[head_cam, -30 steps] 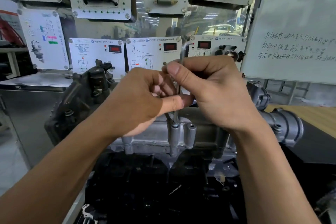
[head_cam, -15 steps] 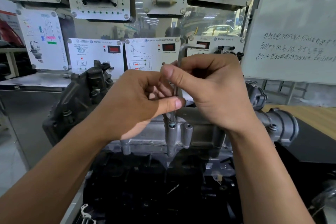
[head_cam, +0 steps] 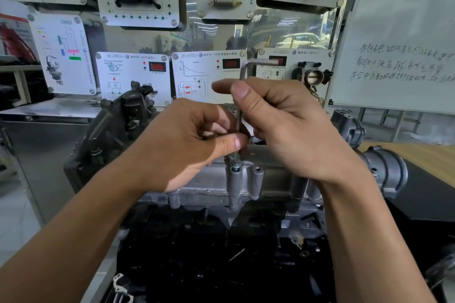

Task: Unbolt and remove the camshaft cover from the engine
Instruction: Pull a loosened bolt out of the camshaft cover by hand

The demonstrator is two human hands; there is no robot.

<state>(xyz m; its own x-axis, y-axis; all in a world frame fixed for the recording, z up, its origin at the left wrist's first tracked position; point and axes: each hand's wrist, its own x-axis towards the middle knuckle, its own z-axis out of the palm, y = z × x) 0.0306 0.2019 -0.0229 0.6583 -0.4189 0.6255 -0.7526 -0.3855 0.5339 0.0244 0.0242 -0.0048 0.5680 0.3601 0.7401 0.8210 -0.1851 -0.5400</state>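
The silver aluminium camshaft cover [head_cam: 211, 183] runs across the top of the dark engine. An L-shaped hex key [head_cam: 242, 70] stands upright with its tip in a bolt [head_cam: 235, 167] that sticks up from a round boss on the cover's near edge. My left hand [head_cam: 187, 147] pinches the lower shaft of the key just above the bolt. Higher up, my right hand [head_cam: 290, 128] holds the shaft between thumb and fingers, and the key's short arm points right above it. A second boss [head_cam: 257, 174] beside the bolt shows an open hole.
A black timing-end housing [head_cam: 115, 125] rises at the engine's left. A grey intake pipe [head_cam: 384, 170] juts out at the right, over a wooden bench top [head_cam: 428, 157]. Training display panels [head_cam: 209, 76] and a whiteboard [head_cam: 403, 32] stand close behind the engine.
The key's short arm has swung round to point right. The bolt head now stands higher out of its boss. Both hands have stayed on the shaft.
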